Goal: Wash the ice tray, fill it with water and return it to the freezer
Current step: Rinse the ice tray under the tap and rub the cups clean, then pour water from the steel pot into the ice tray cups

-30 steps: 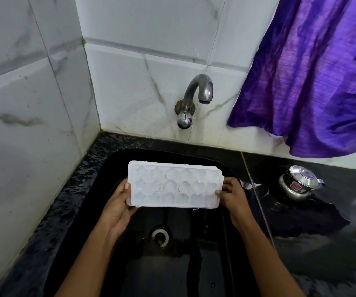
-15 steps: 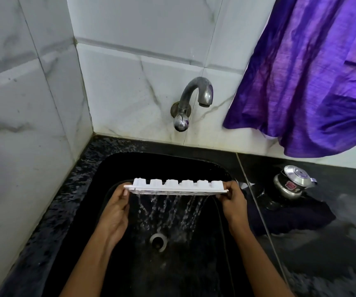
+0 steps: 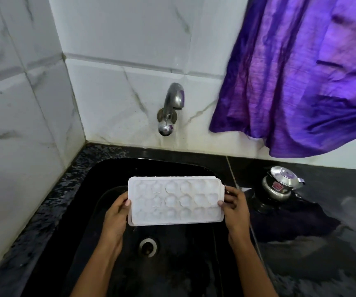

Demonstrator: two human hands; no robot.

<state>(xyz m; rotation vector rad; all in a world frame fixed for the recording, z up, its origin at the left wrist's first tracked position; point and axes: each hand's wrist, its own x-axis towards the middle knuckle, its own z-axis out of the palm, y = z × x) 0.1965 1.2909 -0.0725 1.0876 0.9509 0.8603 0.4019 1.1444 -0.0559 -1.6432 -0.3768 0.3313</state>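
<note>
gripping ice tray (image 3: 176, 200) by both short ends with left hand (image 3: 116, 215) and right hand (image 3: 236, 209), curling fingers round rims. holding it over sink (image 3: 151, 166), long axis left-right, below and short of tap (image 3: 176, 97).

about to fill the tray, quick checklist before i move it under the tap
1. Grip: left hand and right hand hold the ice tray by its short ends: ok.
2. Cavities face up toward the camera: ok.
3. Tray held over the sink: ok.
4. Water running from the tap: not ok, no stream visible.
5. A free hand for the tap knob: not ok, both hold the tray.
6. Cavities clean: cannot tell.
</note>
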